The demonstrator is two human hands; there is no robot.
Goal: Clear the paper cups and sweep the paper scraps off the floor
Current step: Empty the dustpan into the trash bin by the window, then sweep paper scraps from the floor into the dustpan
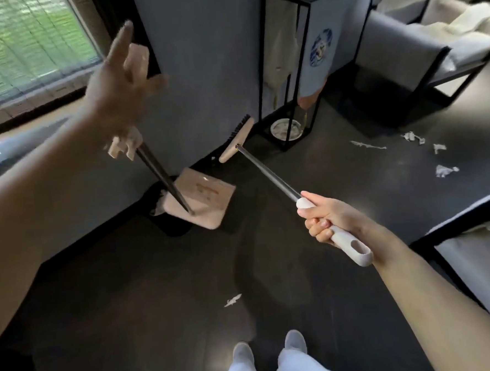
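Dark floor, empty dustpan

The dark floor carries everything here. A cream dustpan rests on it at about eleven o'clock of centre, against the grey wall base. One torn paper scrap lies at six o'clock, just ahead of the grey slippers. More paper scraps lie scattered at two o'clock. A black metal stand stands at one o'clock.
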